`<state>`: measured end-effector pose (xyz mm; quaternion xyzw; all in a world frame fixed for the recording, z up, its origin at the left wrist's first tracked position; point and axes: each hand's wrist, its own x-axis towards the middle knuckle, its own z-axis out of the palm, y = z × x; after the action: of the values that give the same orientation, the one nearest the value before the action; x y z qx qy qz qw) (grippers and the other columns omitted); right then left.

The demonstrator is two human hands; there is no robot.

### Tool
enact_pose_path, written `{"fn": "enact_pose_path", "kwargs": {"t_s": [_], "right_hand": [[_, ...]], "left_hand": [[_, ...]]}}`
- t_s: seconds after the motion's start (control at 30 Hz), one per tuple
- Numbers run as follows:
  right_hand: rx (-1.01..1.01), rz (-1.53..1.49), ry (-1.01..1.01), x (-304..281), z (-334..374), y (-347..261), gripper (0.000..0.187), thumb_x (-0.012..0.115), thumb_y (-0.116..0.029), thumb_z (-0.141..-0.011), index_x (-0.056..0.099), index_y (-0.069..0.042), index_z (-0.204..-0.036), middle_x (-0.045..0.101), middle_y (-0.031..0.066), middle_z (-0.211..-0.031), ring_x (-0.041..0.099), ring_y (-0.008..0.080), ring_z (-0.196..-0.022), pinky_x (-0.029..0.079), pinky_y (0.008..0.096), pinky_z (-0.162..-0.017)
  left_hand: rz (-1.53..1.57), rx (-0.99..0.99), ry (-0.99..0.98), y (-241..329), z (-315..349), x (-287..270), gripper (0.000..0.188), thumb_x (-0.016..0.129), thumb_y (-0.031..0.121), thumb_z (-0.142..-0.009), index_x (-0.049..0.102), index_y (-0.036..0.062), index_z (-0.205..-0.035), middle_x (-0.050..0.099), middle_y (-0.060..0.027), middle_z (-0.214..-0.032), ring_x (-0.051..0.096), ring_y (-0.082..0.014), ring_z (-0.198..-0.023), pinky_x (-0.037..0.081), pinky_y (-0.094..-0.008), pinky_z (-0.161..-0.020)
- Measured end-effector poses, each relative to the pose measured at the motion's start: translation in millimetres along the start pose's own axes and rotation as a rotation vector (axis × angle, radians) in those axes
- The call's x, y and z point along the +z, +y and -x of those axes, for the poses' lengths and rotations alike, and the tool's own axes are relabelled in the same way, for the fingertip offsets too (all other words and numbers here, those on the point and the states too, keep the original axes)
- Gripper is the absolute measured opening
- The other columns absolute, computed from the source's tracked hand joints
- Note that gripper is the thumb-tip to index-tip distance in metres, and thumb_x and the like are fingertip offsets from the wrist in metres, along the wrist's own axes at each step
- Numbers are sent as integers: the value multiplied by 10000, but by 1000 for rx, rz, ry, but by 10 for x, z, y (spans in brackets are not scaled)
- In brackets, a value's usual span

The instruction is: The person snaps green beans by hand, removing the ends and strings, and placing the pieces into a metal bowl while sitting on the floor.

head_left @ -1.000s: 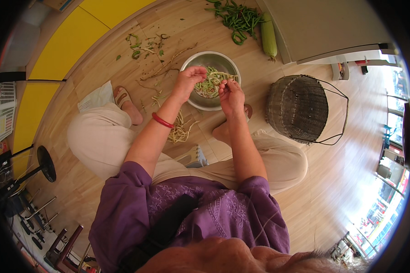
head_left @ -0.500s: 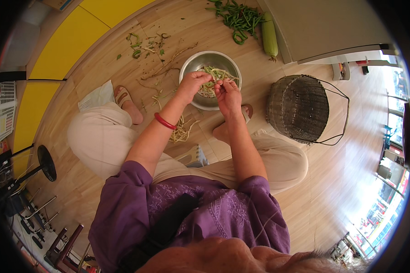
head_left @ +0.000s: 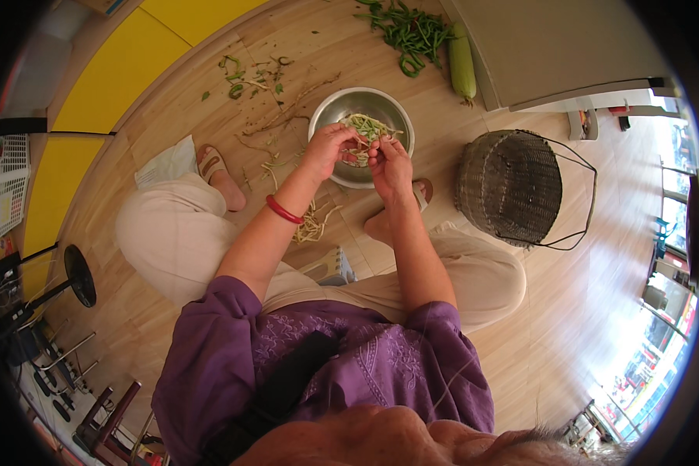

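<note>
Both my hands are over a steel bowl (head_left: 397, 116) on the floor, which holds broken pieces of pale green string beans (head_left: 370, 124). My left hand (head_left: 332, 151), with a red bangle on its wrist, pinches a bean near the bowl's left side. Opposite it, my right hand (head_left: 392, 165) has thumb and fingers pressed together on a bean too. The fingers partly hide the held bean, so I cannot tell whether it is one piece or two. Whole long string beans (head_left: 311, 227) lie in a loose heap on the floor below my left forearm.
A dark wicker basket (head_left: 474, 182) with a tall handle lies tipped at the right. Beyond the bowl are green peppers (head_left: 412, 35) and a long green gourd (head_left: 462, 66) beside a cabinet. Stems and scraps (head_left: 237, 81) litter the floor left of them. A white bag (head_left: 167, 163) lies near my left foot.
My left hand's fingers have curled slightly and shifted a little right and down. The right hand has turned slightly, still pinching. The whole view has shifted a few pixels.
</note>
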<state>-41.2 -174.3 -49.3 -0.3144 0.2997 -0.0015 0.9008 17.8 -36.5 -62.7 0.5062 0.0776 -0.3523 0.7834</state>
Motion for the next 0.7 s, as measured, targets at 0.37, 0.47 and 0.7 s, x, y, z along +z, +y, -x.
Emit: {"fn": "enact_pose_path", "kwargs": {"t_s": [0.37,0.47,0.7], "right_hand": [[171,198,-86,19,21,-36,75,599,-99,-776,538,-71,-743,460,-24,-569,359,66,-425,240,202,-380],[154,448,-69,87,80,-44,78,626,-114,-752,584,-51,-773,483,-24,-571,338,57,-398,240,205,-364],[68,610,-30,153,139,-73,124,640,-127,-724,599,-43,-806,544,-6,-633,373,47,-427,266,197,-374]], "left_hand": [[171,60,64,96,30,-31,153,467,223,-916,500,84,-862,595,-63,-769,607,-184,-701,519,-294,-570],[149,67,80,86,25,-50,155,487,213,-909,522,73,-853,593,-55,-748,593,-156,-662,514,-274,-555],[154,34,-19,111,36,-83,115,558,147,-860,561,32,-858,597,-52,-751,594,-135,-673,514,-245,-571]]}}
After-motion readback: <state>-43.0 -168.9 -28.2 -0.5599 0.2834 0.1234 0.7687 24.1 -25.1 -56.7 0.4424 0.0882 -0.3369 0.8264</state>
